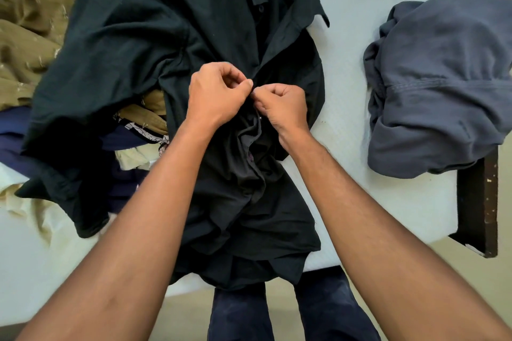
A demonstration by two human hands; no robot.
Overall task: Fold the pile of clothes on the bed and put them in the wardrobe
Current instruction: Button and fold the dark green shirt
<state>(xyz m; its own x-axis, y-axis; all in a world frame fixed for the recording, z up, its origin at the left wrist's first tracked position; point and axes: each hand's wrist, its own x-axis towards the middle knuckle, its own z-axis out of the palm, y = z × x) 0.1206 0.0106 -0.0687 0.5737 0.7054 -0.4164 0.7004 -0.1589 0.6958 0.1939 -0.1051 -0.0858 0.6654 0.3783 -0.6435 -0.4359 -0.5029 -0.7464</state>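
A shirt [133, 44] lies spread along the middle of the bed [346, 97], collar toward the far edge, hem hanging over the near edge. Its left side overlaps a heap of clothes [30, 36] along the left edge. A crumpled garment [443, 86] lies apart at the right edge, overlapping the bed frame [476, 196].

One wide-angle camera, worn on the head, looks almost straight down over the near edge of the bed [354, 63]. It sits close: the left hand [216, 91] and right hand [282, 111] meet mid-frame on the black shirt [124, 50], the person's legs [238, 313] show at the bottom edge, and the margins seem bowed by the lens
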